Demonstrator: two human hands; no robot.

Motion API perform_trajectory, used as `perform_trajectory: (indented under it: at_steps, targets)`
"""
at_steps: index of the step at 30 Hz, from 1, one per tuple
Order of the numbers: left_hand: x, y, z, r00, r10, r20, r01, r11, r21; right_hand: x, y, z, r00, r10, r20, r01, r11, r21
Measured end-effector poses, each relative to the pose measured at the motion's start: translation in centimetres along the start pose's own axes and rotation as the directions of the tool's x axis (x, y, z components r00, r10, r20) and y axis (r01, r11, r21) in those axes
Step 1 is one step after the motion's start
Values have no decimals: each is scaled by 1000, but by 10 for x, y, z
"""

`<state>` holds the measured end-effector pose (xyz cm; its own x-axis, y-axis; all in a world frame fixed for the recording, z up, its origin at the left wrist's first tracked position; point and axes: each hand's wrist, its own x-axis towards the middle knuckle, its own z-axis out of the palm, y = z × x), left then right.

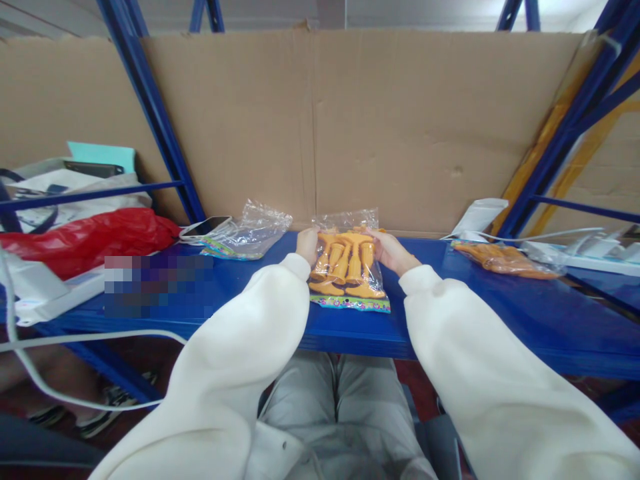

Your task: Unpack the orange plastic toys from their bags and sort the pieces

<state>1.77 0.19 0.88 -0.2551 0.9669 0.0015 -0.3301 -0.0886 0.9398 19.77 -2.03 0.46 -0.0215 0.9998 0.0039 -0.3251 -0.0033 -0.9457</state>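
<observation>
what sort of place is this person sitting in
Probably a makeshift packing or sorting workspace: a blue metal shelf serves as the bench, a cardboard sheet stands behind it, and a clear bag of orange plastic pieces is between the hands.

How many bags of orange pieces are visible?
2: one bag between the left hand and right hand, another bag farther right on the blue shelf. Others may be hidden.

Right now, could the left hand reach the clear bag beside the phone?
Probably yes: nothing visible blocks the way to the clear bag, though the left hand seems busy holding the filled bag.
</observation>
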Motion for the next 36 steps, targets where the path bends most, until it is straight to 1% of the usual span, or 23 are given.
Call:
perform_trajectory:
  at_steps: [2, 5, 7, 9, 10, 12, 13, 14, 16, 17, 18, 20, 24, 26, 28, 30, 32, 34, 36]
  targets:
    - [3, 1, -2, 999, -18, -49, 16, 999, -36, -5, 0, 0, 989, 72, 133, -68, 997, -32]
    - [5, 5, -5, 992, -69, -109, 57, 993, -105, -12, 1, 3, 946, 155, 285, -134, 986, -95]
    - [6, 7, -7, 989, -90, -118, 75, 989, -124, -16, 2, 6, 932, 174, 317, -140, 982, -126]
    - [6, 9, -7, 990, -113, -86, 101, 986, -133, -18, 1, 8, 941, 156, 301, -120, 983, -135]
    - [6, 10, -7, 990, -131, -44, 123, 982, -145, -17, 0, 9, 949, 138, 284, -105, 986, -128]
    - [5, 11, -6, 978, -177, 112, 195, 965, -175, -14, -2, 9, 963, 103, 247, -81, 992, -99]
    - [3, 11, -5, 956, -202, 210, 241, 954, -180, -12, -4, 8, 969, 92, 229, -75, 994, -82]
    - [0, 12, -4, 926, -226, 304, 286, 943, -168, -10, -5, 7, 973, 90, 211, -78, 995, -65]
    - [-7, 13, -2, 854, -269, 446, 344, 934, -95, -4, -8, 3, 980, 93, 177, -89, 996, -31]
    - [-11, 13, -1, 825, -286, 486, 353, 934, -48, -1, -9, 1, 982, 97, 163, -96, 995, -11]
    - [-15, 13, -1, 807, -295, 512, 347, 938, -8, 1, -10, -2, 983, 100, 154, -103, 995, 10]
    - [-21, 14, -1, 795, -286, 536, 309, 950, 49, 5, -12, -7, 985, 98, 140, -106, 993, 52]
    - [-21, 13, -1, 823, -223, 522, 220, 973, 68, 6, -19, -14, 992, 48, 120, -67, 985, 157]
    - [-17, 13, 0, 850, -187, 492, 200, 979, 27, 2, -25, -15, 991, 35, 128, -61, 978, 200]
    - [-11, 14, 5, 889, -154, 430, 183, 983, -27, -2, -32, -14, 988, 32, 148, -62, 976, 207]
    - [-5, 16, 10, 926, -131, 354, 161, 985, -58, -3, -39, -11, 987, 26, 157, -53, 984, 173]
    - [0, 19, 16, 944, -122, 307, 147, 987, -61, -2, -44, -9, 989, 40, 140, -54, 994, 99]
    - [4, 23, 21, 947, -117, 298, 131, 991, -26, 1, -49, -8, 994, 79, 81, -80, 997, -1]
    - [8, 26, 24, 956, -111, 273, 98, 993, 59, 6, -51, -7, 995, 101, -10, -101, 990, -95]
